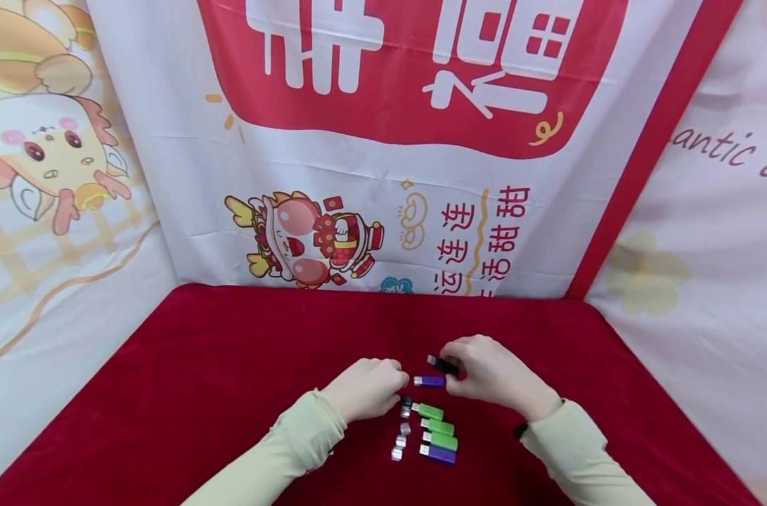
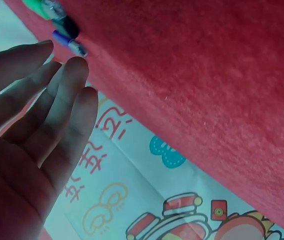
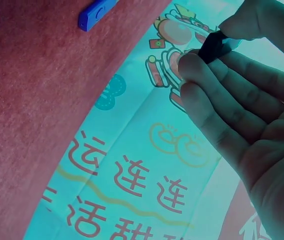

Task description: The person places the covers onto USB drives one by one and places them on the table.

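In the head view, my right hand (image 1: 492,372) pinches a black USB stick (image 1: 443,365) between thumb and fingers, its metal plug pointing left. The right wrist view shows the same black USB stick (image 3: 213,46) at the fingertips. Just below it on the cloth lies a purple USB stick (image 1: 430,381). My left hand (image 1: 367,388) is left of that stick, with relaxed, slightly bent fingers. In the left wrist view, nothing shows between the fingers of the left hand (image 2: 37,115). Near it lie a black cap (image 1: 406,400) and several clear caps (image 1: 400,441).
Several green USB sticks (image 1: 440,441) and another purple USB stick (image 1: 438,455) lie in a column nearer the body, plugs facing left toward the caps. A red cloth (image 1: 231,365) covers the table. A printed white curtain (image 1: 187,211) hangs behind its far edge.
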Motion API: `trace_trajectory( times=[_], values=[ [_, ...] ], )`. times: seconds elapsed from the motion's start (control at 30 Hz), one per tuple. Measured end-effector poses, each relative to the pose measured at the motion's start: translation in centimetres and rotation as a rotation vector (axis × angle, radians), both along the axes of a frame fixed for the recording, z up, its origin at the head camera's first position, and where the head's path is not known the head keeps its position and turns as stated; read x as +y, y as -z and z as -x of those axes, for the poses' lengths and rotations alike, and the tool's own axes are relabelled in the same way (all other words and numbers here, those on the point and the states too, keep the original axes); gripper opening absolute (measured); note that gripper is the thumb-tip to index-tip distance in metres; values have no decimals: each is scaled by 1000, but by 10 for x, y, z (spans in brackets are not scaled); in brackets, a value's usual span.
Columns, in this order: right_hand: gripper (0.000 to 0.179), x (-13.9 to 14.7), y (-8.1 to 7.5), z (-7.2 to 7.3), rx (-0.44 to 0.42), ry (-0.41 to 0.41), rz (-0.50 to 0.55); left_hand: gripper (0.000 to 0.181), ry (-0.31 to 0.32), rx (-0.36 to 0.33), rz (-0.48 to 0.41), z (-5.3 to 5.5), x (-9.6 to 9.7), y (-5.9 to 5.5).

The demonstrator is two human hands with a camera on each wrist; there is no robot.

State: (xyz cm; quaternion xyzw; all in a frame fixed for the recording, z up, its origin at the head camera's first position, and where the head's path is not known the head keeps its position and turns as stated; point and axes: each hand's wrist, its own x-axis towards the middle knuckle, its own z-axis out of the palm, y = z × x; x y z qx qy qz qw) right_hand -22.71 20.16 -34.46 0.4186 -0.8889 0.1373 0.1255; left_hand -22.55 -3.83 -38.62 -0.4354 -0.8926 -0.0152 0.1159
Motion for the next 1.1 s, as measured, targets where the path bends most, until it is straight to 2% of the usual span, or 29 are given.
trace_trajectory(
  times=[0.43, 0.63, 1.1],
  values=[
    [18, 5, 1, -2, -3, 2, 33, 13, -1, 17, 89, 5, 14, 9],
    [18, 6, 1, -2, 2, 7, 31, 21, -9, 41, 91, 4, 17, 12],
    [20, 4, 2, -3, -5, 9, 34, 20, -37, 109, 95, 4, 20, 18]
  ],
)
